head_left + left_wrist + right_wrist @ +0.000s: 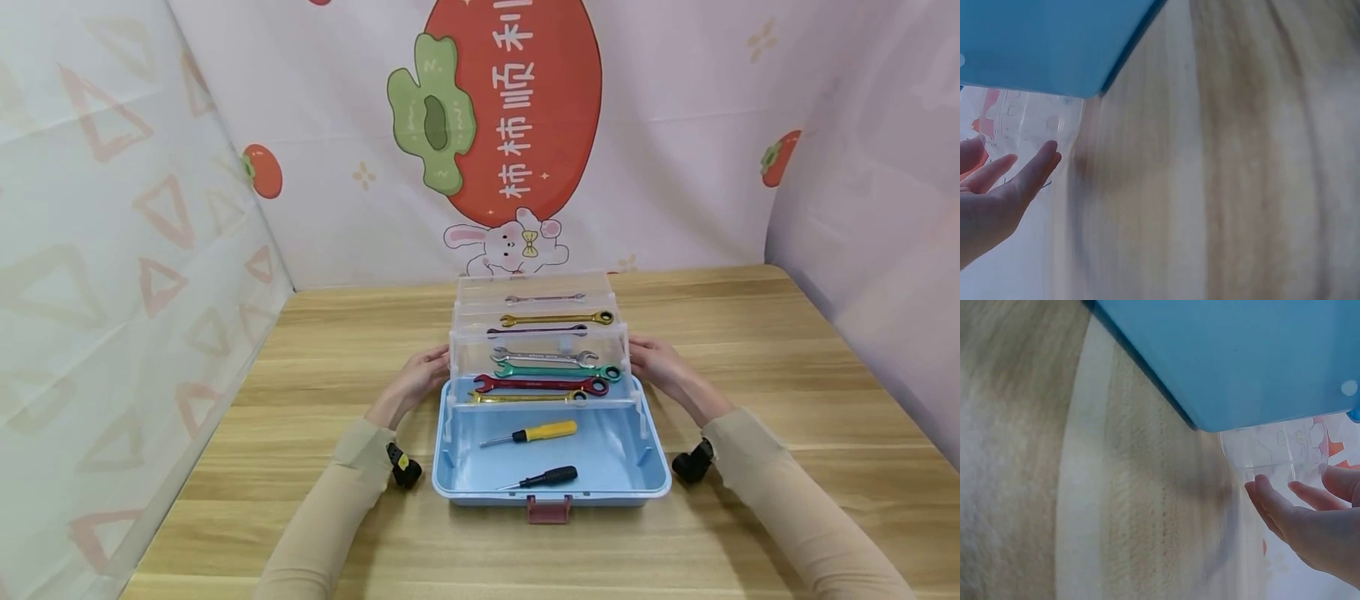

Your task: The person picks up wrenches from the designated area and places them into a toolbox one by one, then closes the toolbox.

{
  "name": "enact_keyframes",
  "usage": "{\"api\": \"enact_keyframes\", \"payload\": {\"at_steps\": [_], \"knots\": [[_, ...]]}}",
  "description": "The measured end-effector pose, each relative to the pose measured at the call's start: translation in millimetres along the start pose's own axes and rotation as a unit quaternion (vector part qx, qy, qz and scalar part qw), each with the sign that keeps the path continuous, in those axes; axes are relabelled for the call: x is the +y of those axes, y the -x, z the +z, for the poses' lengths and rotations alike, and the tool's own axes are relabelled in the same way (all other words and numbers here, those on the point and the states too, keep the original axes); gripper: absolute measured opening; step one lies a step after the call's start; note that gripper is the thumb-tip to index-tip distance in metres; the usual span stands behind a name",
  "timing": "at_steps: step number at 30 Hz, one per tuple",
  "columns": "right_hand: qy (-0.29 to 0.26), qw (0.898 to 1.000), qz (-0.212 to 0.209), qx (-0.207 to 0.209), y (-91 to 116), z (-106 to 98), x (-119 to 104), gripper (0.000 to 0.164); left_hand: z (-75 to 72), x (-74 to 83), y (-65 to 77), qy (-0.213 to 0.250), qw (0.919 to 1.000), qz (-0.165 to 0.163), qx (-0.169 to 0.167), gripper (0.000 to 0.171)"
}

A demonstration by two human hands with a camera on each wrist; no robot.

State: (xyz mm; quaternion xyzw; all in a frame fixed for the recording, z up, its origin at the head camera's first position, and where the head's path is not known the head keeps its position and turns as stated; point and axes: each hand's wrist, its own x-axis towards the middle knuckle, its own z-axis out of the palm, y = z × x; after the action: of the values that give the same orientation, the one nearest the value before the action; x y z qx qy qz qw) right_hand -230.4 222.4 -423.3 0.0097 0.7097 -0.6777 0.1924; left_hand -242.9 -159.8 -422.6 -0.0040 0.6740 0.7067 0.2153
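Observation:
A blue toolbox (495, 500) stands unfolded on the wooden table, its clear plastic lid and trays (468, 354) spread toward the back. Several wrenches lie in the clear part, among them a red wrench (536, 384), a green wrench (555, 372) and a gold wrench (555, 318). A yellow screwdriver (551, 430) and a black screwdriver (551, 477) lie in the blue base. My left hand (422, 375) is at the clear part's left side, fingers (1035, 170) extended. At its right side is my right hand (662, 365), with fingers (1272, 499) nearly straight against or close to the plastic.
The wooden table (337, 333) reaches out on both sides of the toolbox. A printed cloth (660, 167) hangs behind it, and more cloth stands at left and right. A reddish latch (548, 510) sticks out at the toolbox's front.

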Motion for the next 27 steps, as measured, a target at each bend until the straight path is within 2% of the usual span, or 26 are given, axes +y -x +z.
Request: {"api": "enact_keyframes", "payload": {"at_steps": [6, 11, 14, 18, 22, 24, 27], "knots": [[-0.035, 0.999, -0.003, -0.002, 0, 1, -2, 0.049, 3.6, 7.2, 7.0, 0.018, 0.9998, 0.002, -0.013, 0.043], [-0.056, 0.998, -0.012, -0.002, 0, 1, -1, 0.05, -0.6, 0.2, 0.4, 0.023, 0.9996, 0.01, -0.011, 0.044], [-0.069, 0.997, -0.014, 0.005, 0, 1, 0, 0.052, -6.7, -10.0, -6.6, 0.019, 0.9991, 0.033, -0.017, 0.046], [-0.051, 0.998, -0.024, 0.019, 2, 1, 2, 0.053, -14.2, -21.8, -13.6, 0.026, 0.9953, 0.084, -0.041, 0.051], [-0.042, 0.998, -0.046, 0.031, 3, 2, 3, 0.053, -13.4, -21.8, -14.7, 0.026, 0.9945, 0.097, -0.028, 0.05], [-0.048, 0.997, -0.056, 0.038, 4, 3, 2, 0.052, -9.9, -18.3, -13.0, 0.02, 0.9957, 0.09, -0.007, 0.048], [-0.044, 0.996, -0.068, 0.041, 4, 3, 1, 0.05, -7.2, -14.0, -9.9, 0.029, 0.9955, 0.09, 0.002, 0.045]]}}
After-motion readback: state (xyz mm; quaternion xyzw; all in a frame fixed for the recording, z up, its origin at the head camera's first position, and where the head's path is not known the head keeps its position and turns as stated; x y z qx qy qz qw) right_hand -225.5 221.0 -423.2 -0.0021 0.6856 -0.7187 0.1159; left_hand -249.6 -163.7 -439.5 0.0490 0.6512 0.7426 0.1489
